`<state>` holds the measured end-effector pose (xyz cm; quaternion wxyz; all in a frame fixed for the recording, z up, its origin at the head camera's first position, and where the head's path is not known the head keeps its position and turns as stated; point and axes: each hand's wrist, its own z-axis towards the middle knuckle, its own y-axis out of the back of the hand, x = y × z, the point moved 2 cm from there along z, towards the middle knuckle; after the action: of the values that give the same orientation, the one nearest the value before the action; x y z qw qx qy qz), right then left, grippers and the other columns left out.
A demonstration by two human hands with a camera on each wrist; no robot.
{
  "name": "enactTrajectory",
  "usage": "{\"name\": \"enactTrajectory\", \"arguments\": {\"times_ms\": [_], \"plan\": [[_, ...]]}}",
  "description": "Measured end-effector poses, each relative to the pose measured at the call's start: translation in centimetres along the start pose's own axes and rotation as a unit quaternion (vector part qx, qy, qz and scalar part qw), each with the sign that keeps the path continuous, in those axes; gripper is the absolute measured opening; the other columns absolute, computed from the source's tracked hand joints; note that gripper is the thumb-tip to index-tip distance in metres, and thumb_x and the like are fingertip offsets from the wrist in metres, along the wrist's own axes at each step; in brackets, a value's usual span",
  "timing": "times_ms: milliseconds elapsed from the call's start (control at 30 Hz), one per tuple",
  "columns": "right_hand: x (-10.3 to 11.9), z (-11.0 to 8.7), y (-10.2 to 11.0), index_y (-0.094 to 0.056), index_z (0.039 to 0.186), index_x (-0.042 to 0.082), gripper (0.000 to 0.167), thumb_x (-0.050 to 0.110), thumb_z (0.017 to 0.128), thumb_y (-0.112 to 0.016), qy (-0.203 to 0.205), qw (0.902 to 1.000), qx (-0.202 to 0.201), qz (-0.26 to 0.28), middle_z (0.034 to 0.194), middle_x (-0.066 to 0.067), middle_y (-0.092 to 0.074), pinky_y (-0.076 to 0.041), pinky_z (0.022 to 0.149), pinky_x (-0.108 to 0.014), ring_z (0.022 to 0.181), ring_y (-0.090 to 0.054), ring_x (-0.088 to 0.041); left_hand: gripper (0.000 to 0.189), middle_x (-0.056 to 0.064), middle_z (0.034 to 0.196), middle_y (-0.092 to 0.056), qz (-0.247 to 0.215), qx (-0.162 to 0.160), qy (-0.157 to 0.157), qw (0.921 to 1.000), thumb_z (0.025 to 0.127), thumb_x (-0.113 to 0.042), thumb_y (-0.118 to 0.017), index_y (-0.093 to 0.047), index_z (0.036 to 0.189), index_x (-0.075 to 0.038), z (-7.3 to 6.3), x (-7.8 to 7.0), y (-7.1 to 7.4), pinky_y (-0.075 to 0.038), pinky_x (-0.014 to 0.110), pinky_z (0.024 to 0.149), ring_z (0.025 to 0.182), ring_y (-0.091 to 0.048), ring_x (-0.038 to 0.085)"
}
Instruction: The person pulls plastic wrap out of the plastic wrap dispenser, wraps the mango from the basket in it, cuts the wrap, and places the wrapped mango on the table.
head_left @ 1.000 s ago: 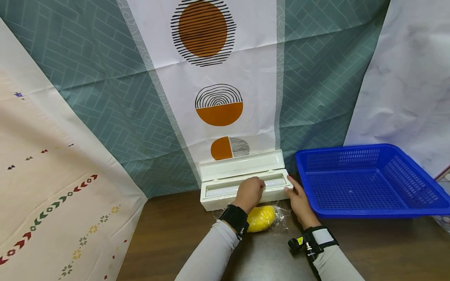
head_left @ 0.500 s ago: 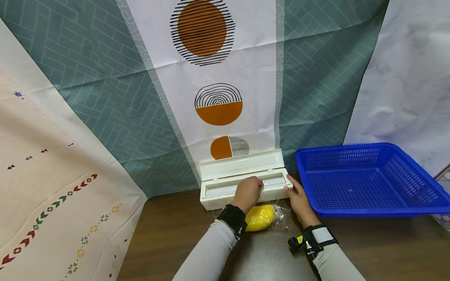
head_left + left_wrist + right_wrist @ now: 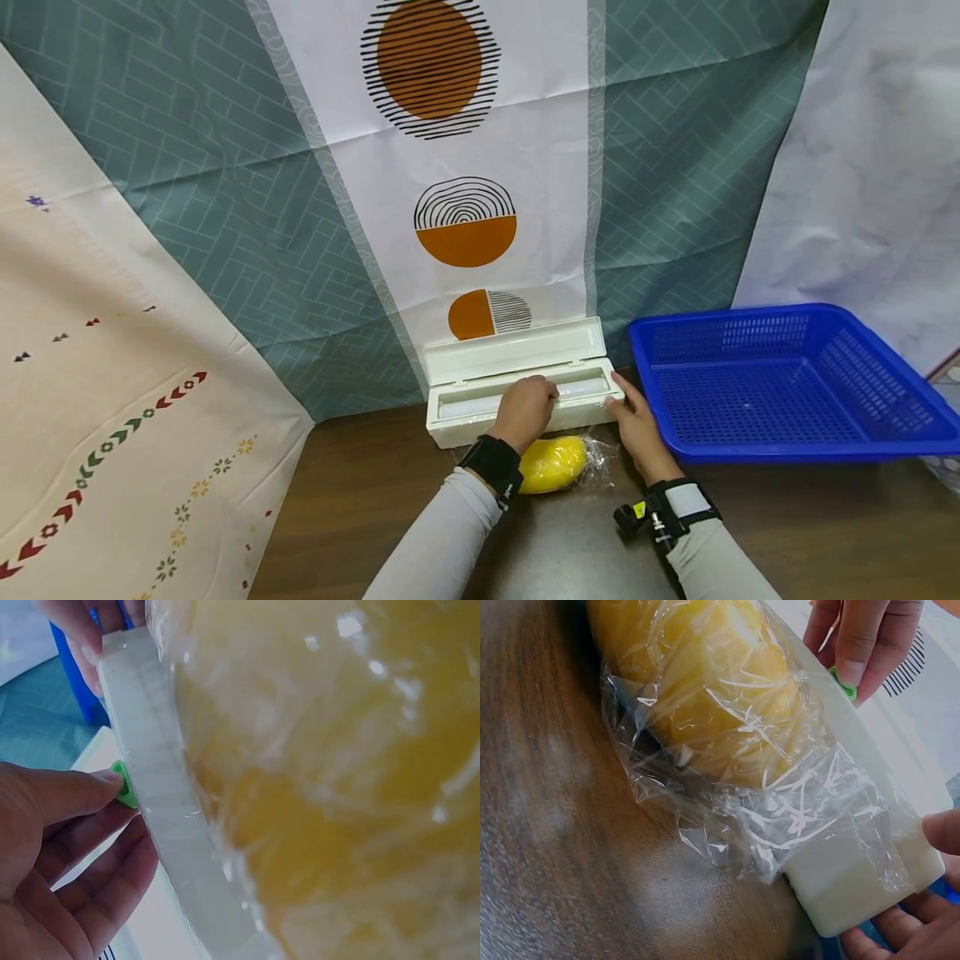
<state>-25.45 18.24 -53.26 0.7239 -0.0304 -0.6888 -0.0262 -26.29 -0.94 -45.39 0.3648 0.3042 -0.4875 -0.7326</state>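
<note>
A white plastic wrap dispenser [image 3: 588, 414] stands against the back wall with its lid [image 3: 517, 350] raised. A roll of cling film [image 3: 583, 389] lies inside. At the front edge of the box, my left hand [image 3: 525, 411] pinches a small green slide cutter [image 3: 124, 784] between thumb and forefinger. My right hand [image 3: 640, 432] grips the right end of the dispenser, thumb in front and fingers around the end. Before the box lies a yellow oval thing [image 3: 558, 464] wrapped in clear film [image 3: 802, 810], which reaches up over the dispenser's front. My left wrist partly hides its left side in the head view.
A blue plastic basket [image 3: 757, 458] stands just right of my right hand. Hanging cloths [image 3: 322, 250] cover the wall behind, and a cream cloth [image 3: 112, 350] hangs on the left. The brown wooden table [image 3: 352, 500] spreads in front of the dispenser.
My left hand has slid a little to the left along the dispenser's front edge. The right hand keeps its grip on the end, and the yellow thing lies where it was.
</note>
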Motion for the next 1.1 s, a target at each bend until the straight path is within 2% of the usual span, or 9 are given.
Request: {"name": "enactTrajectory", "arguments": {"times_ms": [533, 800, 1100], "plan": [[-0.1, 0.1, -0.1, -0.028, 0.159, 0.003, 0.054, 0.005, 0.107, -0.044, -0.003, 1.0000, 0.002, 0.003, 0.166, -0.023, -0.023, -0.019, 0.125, -0.051, 0.154, -0.020, -0.035, 0.019, 0.001, 0.099, -0.076, -0.015, 0.020, 0.019, 0.9995, 0.101, -0.011, -0.061, -0.080, 0.104, -0.013, -0.4, 0.6, 0.5, -0.057, 0.024, 0.083, 0.093, -0.071, 0.015], [0.2, -0.1, 0.0, -0.027, 0.159, 0.003, 0.055, 0.006, 0.107, -0.044, -0.004, 1.0000, 0.004, 0.000, 0.166, -0.024, -0.021, -0.018, 0.125, -0.052, 0.155, -0.019, -0.037, 0.019, 0.001, 0.098, -0.076, -0.008, 0.020, 0.020, 0.9996, 0.101, -0.012, -0.061, -0.080, 0.103, -0.014, -0.5, 0.8, 0.5, -0.057, 0.024, 0.082, 0.092, -0.071, 0.015], [0.2, 0.1, -0.1, -0.026, 0.160, 0.006, 0.056, 0.008, 0.107, -0.044, -0.010, 0.9999, 0.005, 0.000, 0.167, -0.022, -0.021, -0.020, 0.124, -0.049, 0.155, -0.019, -0.034, 0.021, 0.001, 0.094, -0.075, -0.006, 0.013, 0.017, 0.9998, 0.100, -0.009, -0.060, -0.080, 0.098, -0.014, -0.8, 1.2, 0.7, -0.056, 0.023, 0.079, 0.089, -0.070, 0.014]]}}
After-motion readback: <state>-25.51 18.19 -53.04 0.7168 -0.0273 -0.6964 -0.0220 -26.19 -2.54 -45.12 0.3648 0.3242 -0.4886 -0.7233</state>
